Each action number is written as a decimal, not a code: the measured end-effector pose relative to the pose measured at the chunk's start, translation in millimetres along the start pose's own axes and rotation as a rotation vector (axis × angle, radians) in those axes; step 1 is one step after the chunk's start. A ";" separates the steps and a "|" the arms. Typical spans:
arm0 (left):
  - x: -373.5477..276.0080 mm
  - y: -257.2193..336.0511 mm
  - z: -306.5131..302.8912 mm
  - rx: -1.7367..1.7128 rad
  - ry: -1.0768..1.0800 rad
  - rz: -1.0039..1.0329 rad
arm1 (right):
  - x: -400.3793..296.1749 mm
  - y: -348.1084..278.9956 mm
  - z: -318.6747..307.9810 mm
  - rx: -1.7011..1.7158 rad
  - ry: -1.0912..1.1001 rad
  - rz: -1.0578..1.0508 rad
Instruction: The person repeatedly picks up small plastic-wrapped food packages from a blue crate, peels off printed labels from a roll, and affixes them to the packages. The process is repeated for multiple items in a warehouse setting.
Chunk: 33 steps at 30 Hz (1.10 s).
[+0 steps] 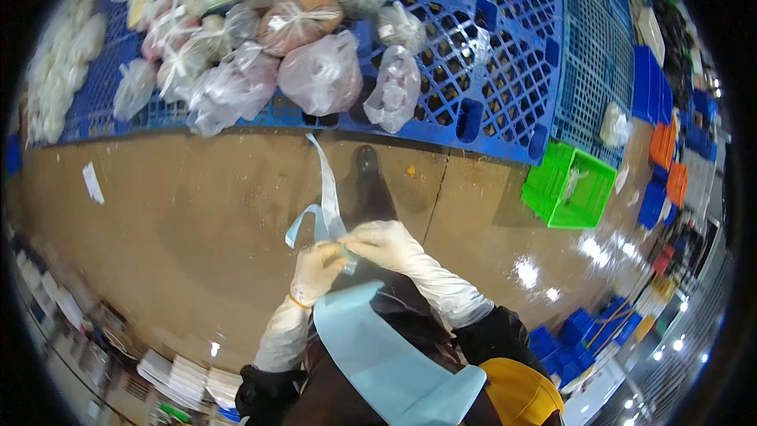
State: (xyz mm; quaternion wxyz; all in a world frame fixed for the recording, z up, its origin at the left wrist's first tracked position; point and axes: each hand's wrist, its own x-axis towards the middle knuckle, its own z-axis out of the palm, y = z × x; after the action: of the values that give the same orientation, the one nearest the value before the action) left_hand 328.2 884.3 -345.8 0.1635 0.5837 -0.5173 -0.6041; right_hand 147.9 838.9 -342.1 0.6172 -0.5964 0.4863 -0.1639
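My left hand (319,272) and my right hand (381,245), both in pale gloves with white sleeve covers, meet in front of my body. Their fingertips pinch a strip of label paper (330,189). It is white on one face and light blue on the other. One length of it reaches out towards the pallet, and a blue loop (304,219) curls beside my left hand. A wider light-blue paper band (378,349) lies across my dark apron. An orange band (300,302) circles my left wrist. The fingers hide the pinched part of the strip.
Tied plastic bags of produce (322,74) crowd the blue plastic pallet (514,59) ahead. A green crate (535,189) stands on the wet brown floor (195,236) at right. White paper (93,182) lies at left. Blue crates (562,337) and white boxes (183,378) are behind.
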 end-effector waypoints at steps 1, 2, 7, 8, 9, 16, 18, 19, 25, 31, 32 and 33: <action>4.1 -8.9 5.0 -0.042 -0.016 -0.019 | 2.0 14.0 -3.5 0.223 0.005 0.143; 8.5 -14.3 5.9 -0.088 -0.087 -0.166 | 6.5 35.9 -11.4 0.664 0.062 0.456; 68.1 -29.2 6.4 -0.918 -0.092 -0.454 | 83.2 286.2 -97.7 0.591 1.236 0.419; 79.2 -41.8 13.5 -1.151 -0.009 -0.473 | 109.6 340.9 -115.7 0.392 1.363 0.403; 82.8 -68.4 20.6 -1.211 0.007 -0.409 | 142.9 377.4 -129.6 0.197 1.462 0.375; 158.5 -71.1 9.7 -1.299 0.099 -0.350 | 243.1 427.8 -95.1 -0.063 0.977 0.493; 156.2 -49.8 -3.5 -1.284 0.226 -0.299 | 222.7 367.2 -64.8 0.344 0.846 0.439; 154.4 -36.8 -11.7 -1.285 0.282 -0.260 | 206.4 323.0 -56.2 0.469 0.914 0.290; 145.8 23.9 -60.5 -1.223 0.153 -0.153 | 138.7 114.5 -70.4 0.553 0.327 0.236; 106.6 -0.8 -85.8 -1.099 0.086 0.032 | 206.9 31.2 -19.7 1.124 -0.286 0.331; 95.7 -10.4 -92.9 -1.112 0.064 -0.002 | 216.3 25.9 -9.6 1.087 -0.159 0.343; 82.7 -19.3 -101.2 -1.127 0.065 -0.037 | 226.0 15.2 3.1 1.046 -0.056 0.358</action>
State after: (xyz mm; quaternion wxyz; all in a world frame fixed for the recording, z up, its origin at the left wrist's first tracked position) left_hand 402.6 781.9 -384.0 0.4554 0.4334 -0.0990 -0.7713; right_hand 251.5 667.5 -447.7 0.8621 -0.1225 0.4172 -0.2604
